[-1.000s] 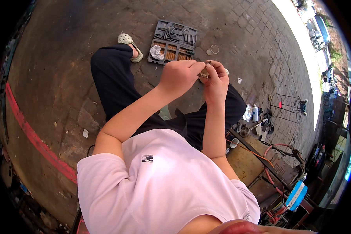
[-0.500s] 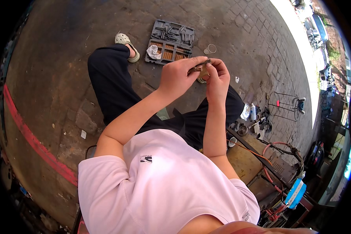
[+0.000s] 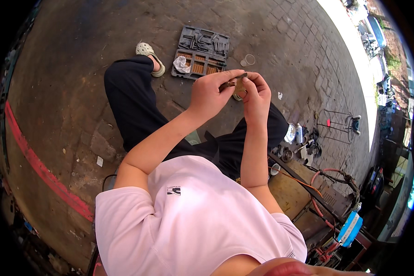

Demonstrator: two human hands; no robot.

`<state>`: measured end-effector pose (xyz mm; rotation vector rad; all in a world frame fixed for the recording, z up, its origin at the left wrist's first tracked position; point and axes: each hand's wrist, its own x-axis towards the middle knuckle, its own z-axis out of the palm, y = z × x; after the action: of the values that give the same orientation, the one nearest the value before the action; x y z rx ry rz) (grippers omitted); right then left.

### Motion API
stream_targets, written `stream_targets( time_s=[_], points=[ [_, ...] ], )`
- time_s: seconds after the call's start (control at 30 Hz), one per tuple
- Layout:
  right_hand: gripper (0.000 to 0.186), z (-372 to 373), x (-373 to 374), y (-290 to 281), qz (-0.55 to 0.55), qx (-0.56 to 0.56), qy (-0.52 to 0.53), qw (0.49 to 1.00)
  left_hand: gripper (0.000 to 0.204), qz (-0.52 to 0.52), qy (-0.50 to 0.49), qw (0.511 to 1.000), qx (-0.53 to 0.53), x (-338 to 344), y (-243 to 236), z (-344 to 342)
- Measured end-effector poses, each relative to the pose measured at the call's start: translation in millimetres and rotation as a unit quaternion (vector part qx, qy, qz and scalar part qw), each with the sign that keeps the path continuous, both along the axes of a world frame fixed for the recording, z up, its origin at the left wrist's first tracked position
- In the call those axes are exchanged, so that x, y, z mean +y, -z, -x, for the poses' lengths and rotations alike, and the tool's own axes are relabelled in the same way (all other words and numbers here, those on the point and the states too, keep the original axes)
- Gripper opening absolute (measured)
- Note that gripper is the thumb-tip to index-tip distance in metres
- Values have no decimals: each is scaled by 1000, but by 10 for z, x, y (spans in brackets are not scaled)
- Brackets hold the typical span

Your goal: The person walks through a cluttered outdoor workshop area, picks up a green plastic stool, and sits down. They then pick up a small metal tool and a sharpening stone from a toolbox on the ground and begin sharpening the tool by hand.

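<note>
My left hand [image 3: 208,94] is closed around a small brownish metal part [image 3: 227,84], held above my lap. My right hand [image 3: 256,99] pinches a small dark flat piece [image 3: 243,75] with thumb and fingers, close against my left fingertips. Whether the two pieces are joined or apart I cannot tell. Beyond my hands an open grey tool case [image 3: 202,42] lies on the ground, holding black bits, orange-brown rows and a crumpled white cloth [image 3: 181,65]. A clear cup [image 3: 250,59] lies just right of the case.
At the right sit a spray can [image 3: 299,133], dark metal parts [image 3: 287,154], a wire stand [image 3: 338,124] and a yellowish machine [image 3: 290,193] with hoses and cables. A red painted line [image 3: 46,172] crosses the stained pavement at left, near my clogged foot [image 3: 154,60].
My hands have shifted a little left from a second ago, and the small pieces between my fingers are turned, with the dark flat piece now showing above my right thumb.
</note>
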<state>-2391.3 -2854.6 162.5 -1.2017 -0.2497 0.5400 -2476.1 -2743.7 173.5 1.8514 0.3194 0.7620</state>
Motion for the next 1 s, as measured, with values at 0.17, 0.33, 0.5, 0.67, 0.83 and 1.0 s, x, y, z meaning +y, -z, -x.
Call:
stream_targets(
  time_s=[0.17,0.33,0.5,0.67,0.83,1.0],
  points=[
    [9,2,-7,-44,-27,55,-28,998,28,34,8,999,28,-5,-29,12],
    [8,20,15,-55,-24,68,-17,997,27,126,17,990,59,-10,11,-16],
    [7,-64,-58,5,-53,93,-54,993,41,-16,25,1000,3,-7,77,17],
    [7,-162,-149,39,-39,92,-117,988,59,-215,63,974,-36,97,77,136],
    [13,-110,-168,46,-9,82,-153,985,50,-330,127,935,-35,335,121,209],
    [17,-43,-151,51,-32,126,-154,979,49,-362,124,923,-45,354,173,232]
  ],
)
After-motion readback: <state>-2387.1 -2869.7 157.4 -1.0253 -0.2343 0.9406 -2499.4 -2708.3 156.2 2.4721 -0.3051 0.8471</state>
